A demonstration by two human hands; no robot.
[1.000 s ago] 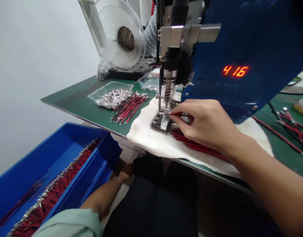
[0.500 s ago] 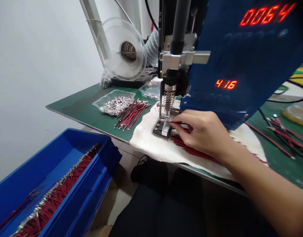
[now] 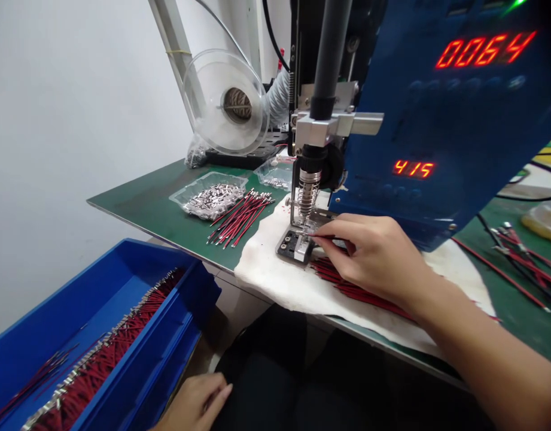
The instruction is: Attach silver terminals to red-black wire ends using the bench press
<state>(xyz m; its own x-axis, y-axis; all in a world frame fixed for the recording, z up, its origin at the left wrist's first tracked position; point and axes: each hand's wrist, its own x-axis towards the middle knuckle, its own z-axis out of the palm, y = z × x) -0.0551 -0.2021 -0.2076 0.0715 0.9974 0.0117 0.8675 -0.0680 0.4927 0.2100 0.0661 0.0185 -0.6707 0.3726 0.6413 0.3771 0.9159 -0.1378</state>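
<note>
My right hand (image 3: 369,254) is closed in a pinch on a thin wire (image 3: 331,237), whose end reaches the small black and metal fixture (image 3: 295,244). Right above that fixture stands the soldering head (image 3: 309,188) with its spring, and the contact at the tip is too small to make out. Under my right hand, a bundle of red wires (image 3: 369,296) lies on a white cloth (image 3: 268,272). Low in the view, my left hand (image 3: 197,401) rests near my dark-clothed thigh, fingers curled together, with nothing seen in them.
A blue bin (image 3: 136,248) at the left holds many red wires with metal ends. On the green table (image 3: 145,185) are a clear tray of metal parts (image 3: 216,197), a pile of red and black wires (image 3: 241,218) and a clear spool (image 3: 207,114). The blue machine (image 3: 392,120) rises behind.
My left hand has come further into view at the bottom. The right hand keeps its pinch at the fixture. The lower display went from 416 to 415, and the view has tilted slightly up.
</note>
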